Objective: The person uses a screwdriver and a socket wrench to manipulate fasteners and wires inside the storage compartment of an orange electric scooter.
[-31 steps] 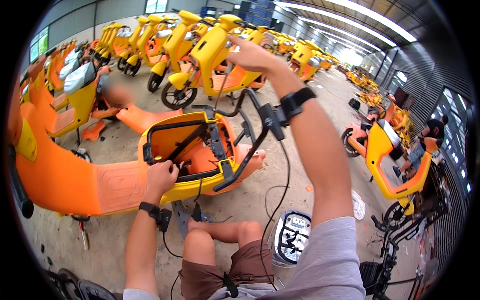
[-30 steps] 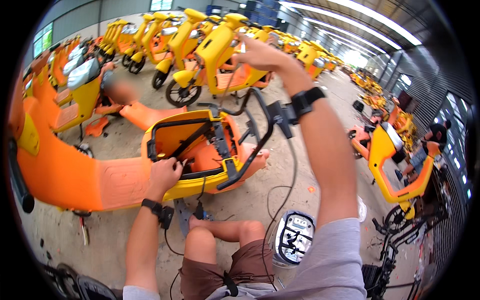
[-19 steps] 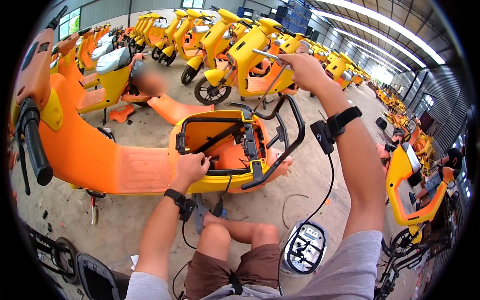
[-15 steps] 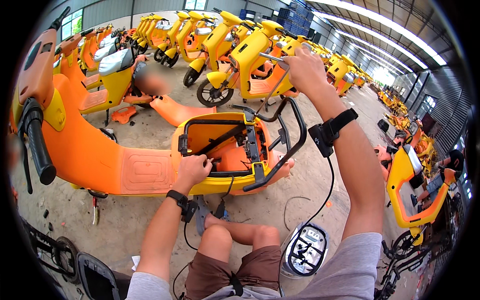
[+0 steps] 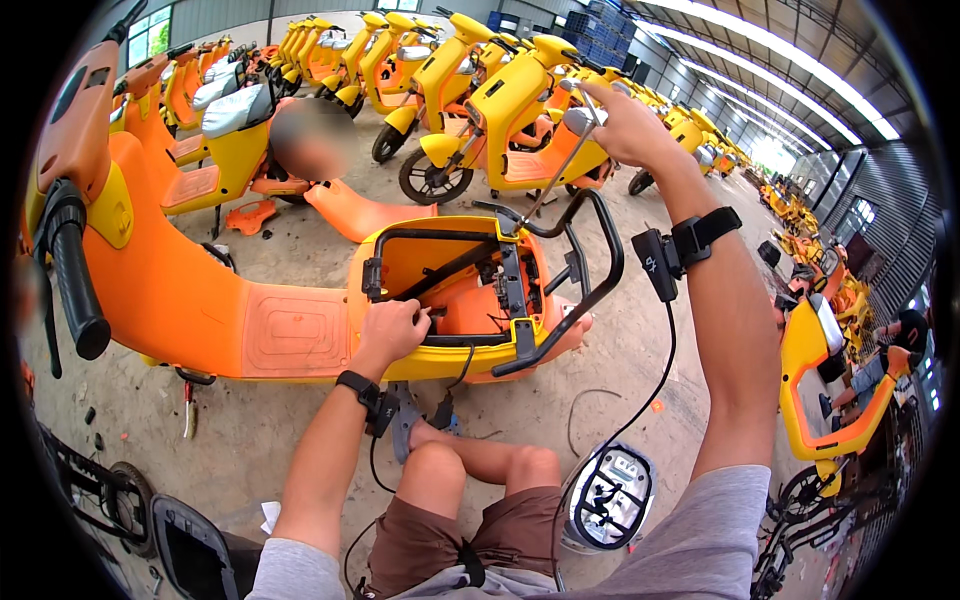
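My right hand is closed on the handle of a T-handle wrench. Its long shaft slants down to the black rear rack of an orange and yellow scooter, by the far corner of the open seat compartment. The wrench's lower tip is too small to make out clearly. My left hand lies at the compartment's near left rim with its fingers curled together. Whatever those fingers may pinch is too small to tell. Inside the compartment are an orange cover and dark metal parts.
An upturned seat lies on the floor by my right knee. Beyond the scooter are a loose orange panel and another person. Rows of yellow scooters stand behind. A yellow frame panel is at the right.
The wrench's handle has turned: it pointed left from my right hand and now slants along the fingers. My right hand has shifted slightly right and down. My left hand stays at the rim.
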A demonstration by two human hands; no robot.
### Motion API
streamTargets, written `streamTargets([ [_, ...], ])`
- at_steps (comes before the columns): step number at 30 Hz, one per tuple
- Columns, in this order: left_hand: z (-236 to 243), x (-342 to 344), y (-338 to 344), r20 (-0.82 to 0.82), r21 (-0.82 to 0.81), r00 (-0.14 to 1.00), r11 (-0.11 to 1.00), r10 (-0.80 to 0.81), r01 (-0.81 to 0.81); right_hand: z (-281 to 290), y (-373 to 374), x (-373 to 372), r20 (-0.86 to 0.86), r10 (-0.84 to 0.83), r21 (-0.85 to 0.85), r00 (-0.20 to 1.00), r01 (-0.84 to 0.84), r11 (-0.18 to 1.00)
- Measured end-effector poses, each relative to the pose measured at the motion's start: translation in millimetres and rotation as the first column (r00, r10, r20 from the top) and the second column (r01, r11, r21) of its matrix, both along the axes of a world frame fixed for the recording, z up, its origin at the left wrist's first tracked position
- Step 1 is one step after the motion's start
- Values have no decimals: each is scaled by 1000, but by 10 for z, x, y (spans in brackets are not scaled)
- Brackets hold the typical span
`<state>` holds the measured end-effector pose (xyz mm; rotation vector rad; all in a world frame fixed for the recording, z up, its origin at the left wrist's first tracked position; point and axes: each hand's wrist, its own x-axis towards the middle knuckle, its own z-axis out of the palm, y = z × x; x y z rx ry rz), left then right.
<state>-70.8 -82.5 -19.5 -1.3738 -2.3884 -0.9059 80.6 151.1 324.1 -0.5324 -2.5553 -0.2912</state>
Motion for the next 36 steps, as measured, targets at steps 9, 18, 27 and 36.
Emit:
streamTargets([
  [9, 9, 16, -8, 12, 20, 1000, 1000, 1, -2, -58, 132, 33, 142, 34, 239, 989, -68, 969],
  [18, -29, -14, 2, -11, 50, 1000, 999, 8, -7, -276, -58, -148, -28, -178, 439, 984, 172, 882],
  [27, -74, -75, -82, -61, 95, 998, 995, 23, -17, -423, -129, -444, -312, -38, -45, 949, 25, 999],
  [36, -49, -44, -45, 0, 25, 1000, 1000, 2, -2, -408, 122, -382, -459, 210, -390, 863, -408, 826],
])
